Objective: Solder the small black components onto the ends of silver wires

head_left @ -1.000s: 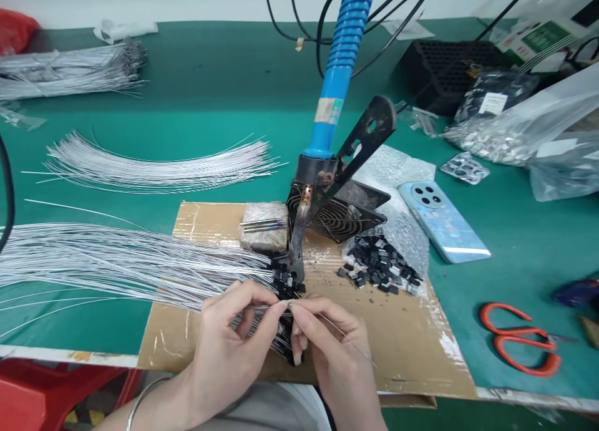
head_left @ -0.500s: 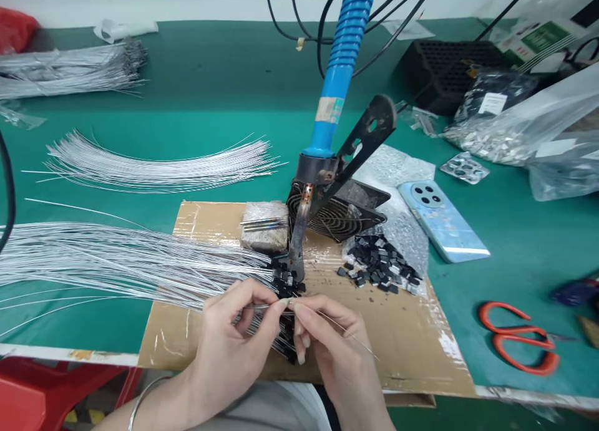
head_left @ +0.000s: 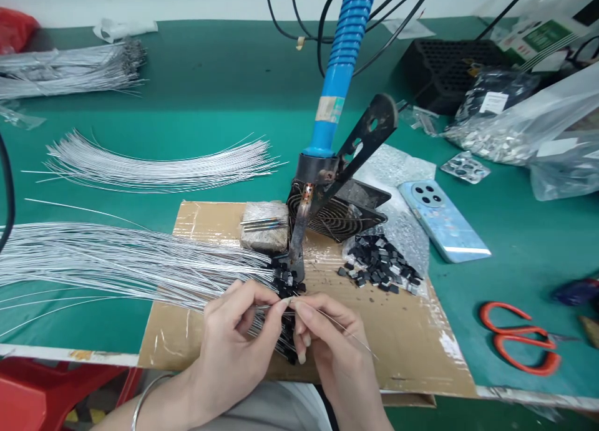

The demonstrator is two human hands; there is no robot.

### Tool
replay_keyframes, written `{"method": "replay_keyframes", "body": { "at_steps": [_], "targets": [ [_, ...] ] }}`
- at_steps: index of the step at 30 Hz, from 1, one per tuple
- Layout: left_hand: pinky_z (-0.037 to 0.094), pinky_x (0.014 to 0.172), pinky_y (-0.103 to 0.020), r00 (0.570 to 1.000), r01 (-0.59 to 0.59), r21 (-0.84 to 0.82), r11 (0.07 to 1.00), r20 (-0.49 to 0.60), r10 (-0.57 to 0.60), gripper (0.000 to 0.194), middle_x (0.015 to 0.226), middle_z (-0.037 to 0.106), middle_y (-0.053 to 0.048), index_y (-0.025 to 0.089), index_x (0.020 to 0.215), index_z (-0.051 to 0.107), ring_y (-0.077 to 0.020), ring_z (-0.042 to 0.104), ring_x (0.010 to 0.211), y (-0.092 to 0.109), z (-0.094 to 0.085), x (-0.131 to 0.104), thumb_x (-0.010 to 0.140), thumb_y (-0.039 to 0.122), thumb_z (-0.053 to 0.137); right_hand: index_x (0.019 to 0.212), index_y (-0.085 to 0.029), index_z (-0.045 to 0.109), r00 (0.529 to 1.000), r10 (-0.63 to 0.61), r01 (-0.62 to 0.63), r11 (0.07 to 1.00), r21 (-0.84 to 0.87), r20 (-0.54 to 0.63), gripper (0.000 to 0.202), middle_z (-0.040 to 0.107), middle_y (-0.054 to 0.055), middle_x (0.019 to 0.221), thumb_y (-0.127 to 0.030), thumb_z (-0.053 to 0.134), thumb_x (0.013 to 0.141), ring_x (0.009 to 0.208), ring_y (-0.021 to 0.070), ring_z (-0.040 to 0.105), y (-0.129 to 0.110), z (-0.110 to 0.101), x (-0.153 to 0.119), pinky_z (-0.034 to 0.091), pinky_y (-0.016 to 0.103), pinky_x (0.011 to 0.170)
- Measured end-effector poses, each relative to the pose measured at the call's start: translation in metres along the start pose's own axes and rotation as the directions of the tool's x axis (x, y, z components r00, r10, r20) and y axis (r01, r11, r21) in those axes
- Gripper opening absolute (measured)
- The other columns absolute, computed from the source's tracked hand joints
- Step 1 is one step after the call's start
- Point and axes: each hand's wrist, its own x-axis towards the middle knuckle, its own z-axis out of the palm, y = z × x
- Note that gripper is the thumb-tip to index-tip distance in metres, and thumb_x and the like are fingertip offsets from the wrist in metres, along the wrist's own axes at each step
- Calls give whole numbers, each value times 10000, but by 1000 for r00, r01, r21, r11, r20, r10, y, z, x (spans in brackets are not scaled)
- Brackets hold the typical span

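My left hand [head_left: 236, 343] and my right hand [head_left: 339, 347] meet over the cardboard sheet [head_left: 402, 343], fingertips almost touching. Thumb and forefinger of the left hand are closed on a thin wire. The right fingertips pinch a thin wire too, and its end [head_left: 367, 348] sticks out past the right hand. What lies between the fingertips is too small to make out. Beneath and left of the hands runs a bundle of long white-grey wires [head_left: 116, 256]. Black connectors [head_left: 284, 278] tip the bundle, partly hidden by my hands.
A soldering iron with a blue sleeve [head_left: 344, 63] points down in front of a black fan [head_left: 337, 216]. Small black pieces [head_left: 381, 259] lie on bubble wrap [head_left: 393, 169]. To the right are a phone [head_left: 449, 222] and orange-handled scissors [head_left: 519, 337]. More wires [head_left: 163, 169] lie behind.
Almost nothing differs. Both hands keep the same pinch at the same place, with only a very slight shift of the fingers.
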Motion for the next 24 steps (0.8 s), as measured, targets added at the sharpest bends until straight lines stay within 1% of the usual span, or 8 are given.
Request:
{"method": "replay_keyframes", "body": {
  "at_steps": [7,15,18,20,21,22,23,24],
  "targets": [
    [271,427,-210,998,65,-41,997,-18,-66,187,598,538,56,192,775,652,-82,339,483,1,4,0,953,141,632,710,-189,835,999,17,-15,998,60,-35,222,635,-12,561,-390,919,754,426,56,552,1,6,-1,482,116,400],
    [292,422,-195,980,198,-185,962,25,-197,210,567,590,44,185,724,630,-77,365,471,8,5,6,934,176,619,720,-207,843,996,5,3,996,92,-88,218,641,-17,567,-405,931,740,425,46,533,9,13,-4,472,111,395],
    [344,449,-201,962,271,-223,936,47,-267,190,596,612,25,183,742,650,-91,422,495,7,3,7,926,226,633,842,-219,873,998,-17,19,999,31,-53,268,708,20,667,-486,852,829,476,78,584,9,3,-4,510,157,425],
    [366,463,-205,949,315,-241,918,60,-310,186,607,603,20,181,743,660,-99,448,511,6,2,9,914,253,646,950,-211,879,995,-88,86,995,-59,-36,436,758,73,767,-597,675,947,561,139,658,4,-14,-4,570,238,488],
    [372,468,-204,943,332,-248,910,67,-326,183,609,599,18,179,742,664,-101,459,517,5,1,11,905,263,654,986,-199,876,987,-153,145,980,-138,-54,529,778,103,812,-635,577,989,602,170,685,-1,-25,-2,594,285,527],
    [381,475,-204,938,347,-256,902,73,-340,176,615,604,13,176,746,673,-105,477,528,5,0,12,896,269,661,969,-191,875,962,-252,218,943,-251,-108,554,786,116,828,-640,553,997,618,186,691,-7,-36,-1,591,307,540],
    [392,482,-204,933,358,-263,896,80,-350,165,629,619,4,173,757,685,-110,500,542,5,-1,13,888,272,666,950,-184,871,913,-365,268,875,-404,-184,516,788,115,838,-620,596,979,629,192,688,-13,-48,1,578,314,550],
    [398,486,-205,931,364,-269,892,86,-354,153,645,639,-5,170,773,700,-114,515,551,5,-2,14,881,274,671,946,-182,863,826,-490,259,768,-586,-277,436,787,104,864,-579,683,937,639,188,678,-19,-59,4,562,318,575]
  ]
}}
